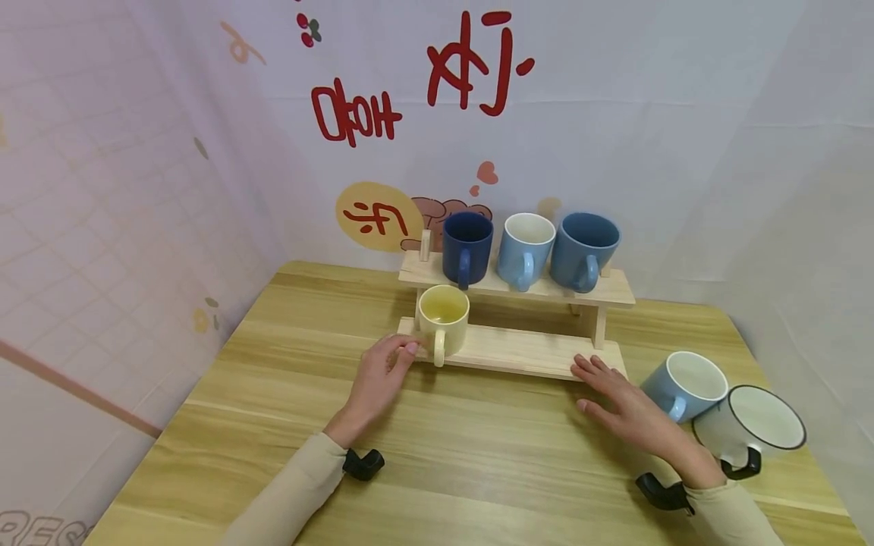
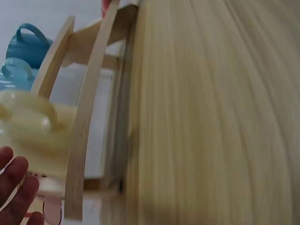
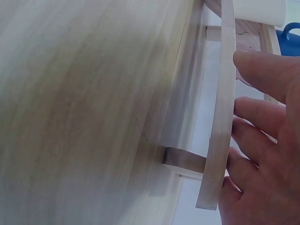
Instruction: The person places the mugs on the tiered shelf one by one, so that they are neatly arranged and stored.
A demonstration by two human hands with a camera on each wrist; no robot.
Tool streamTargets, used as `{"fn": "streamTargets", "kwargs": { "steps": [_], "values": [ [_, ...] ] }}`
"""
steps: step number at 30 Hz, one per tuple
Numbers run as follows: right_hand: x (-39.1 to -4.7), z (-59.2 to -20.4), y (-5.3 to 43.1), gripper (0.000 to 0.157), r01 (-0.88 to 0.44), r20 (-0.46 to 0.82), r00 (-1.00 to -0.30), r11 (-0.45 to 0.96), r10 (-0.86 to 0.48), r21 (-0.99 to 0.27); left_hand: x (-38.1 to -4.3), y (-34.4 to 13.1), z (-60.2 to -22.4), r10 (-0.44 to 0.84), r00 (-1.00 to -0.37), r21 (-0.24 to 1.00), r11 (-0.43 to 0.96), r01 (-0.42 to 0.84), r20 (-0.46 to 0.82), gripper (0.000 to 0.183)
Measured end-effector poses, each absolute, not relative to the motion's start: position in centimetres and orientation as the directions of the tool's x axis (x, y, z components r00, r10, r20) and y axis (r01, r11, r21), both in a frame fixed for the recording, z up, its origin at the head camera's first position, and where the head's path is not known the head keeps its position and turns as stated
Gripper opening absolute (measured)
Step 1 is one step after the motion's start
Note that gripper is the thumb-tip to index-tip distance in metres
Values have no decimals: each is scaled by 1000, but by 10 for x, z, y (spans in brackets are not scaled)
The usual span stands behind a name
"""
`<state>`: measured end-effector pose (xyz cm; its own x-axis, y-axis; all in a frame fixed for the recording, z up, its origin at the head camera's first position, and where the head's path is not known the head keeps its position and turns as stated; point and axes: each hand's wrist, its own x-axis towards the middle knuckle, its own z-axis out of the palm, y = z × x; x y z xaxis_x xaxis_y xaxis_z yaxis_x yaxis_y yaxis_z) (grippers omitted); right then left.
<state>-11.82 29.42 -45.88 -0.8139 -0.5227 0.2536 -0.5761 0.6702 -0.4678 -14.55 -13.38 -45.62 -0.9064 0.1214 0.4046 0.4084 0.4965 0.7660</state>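
A two-tier wooden mug rack [image 1: 526, 353] stands at the back of the table, with a pale yellow mug [image 1: 444, 322] upright at the left of its lower shelf, handle toward me. My left hand [image 1: 378, 379] is at the left end of that shelf, its fingertips close beside the yellow mug's base. In the left wrist view the fingers [image 2: 18, 183] look relaxed and apart, with nothing gripped. At the shelf's other end my right hand [image 1: 631, 413] rests its outstretched fingertips on the wood. Those fingers [image 3: 253, 112] lie spread along the board in the right wrist view.
The upper shelf bears a navy mug [image 1: 467, 246], a light blue mug [image 1: 526, 250] and a grey-blue mug [image 1: 585, 250]. Right of my right hand, another light blue mug [image 1: 686, 387] and a white, black-rimmed mug [image 1: 747, 426] stand on the table [image 1: 471, 470]. A printed cloth [image 1: 655, 152] hangs behind.
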Motion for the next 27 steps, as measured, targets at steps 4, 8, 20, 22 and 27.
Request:
{"fn": "streamTargets", "kwargs": {
  "steps": [4,8,20,22,27],
  "values": [
    [-118,-459,295,54,-574,253,-815,669,-521,-472,-149,-153,-454,188,-917,683,618,389,351,40],
    [-117,-458,295,54,-569,249,-818,668,-518,-479,-157,-167,-454,297,-906,579,698,422,302,54],
    [-118,-461,297,53,-578,261,-811,653,-523,-490,-180,-178,-464,475,-871,311,815,489,125,82],
    [-118,-461,297,53,-574,253,-813,653,-524,-494,-182,-179,-466,482,-869,288,821,493,113,81],
    [-120,-458,296,50,-545,228,-832,672,-505,-502,-186,-180,-470,492,-857,258,817,516,154,67]
  ]
}}
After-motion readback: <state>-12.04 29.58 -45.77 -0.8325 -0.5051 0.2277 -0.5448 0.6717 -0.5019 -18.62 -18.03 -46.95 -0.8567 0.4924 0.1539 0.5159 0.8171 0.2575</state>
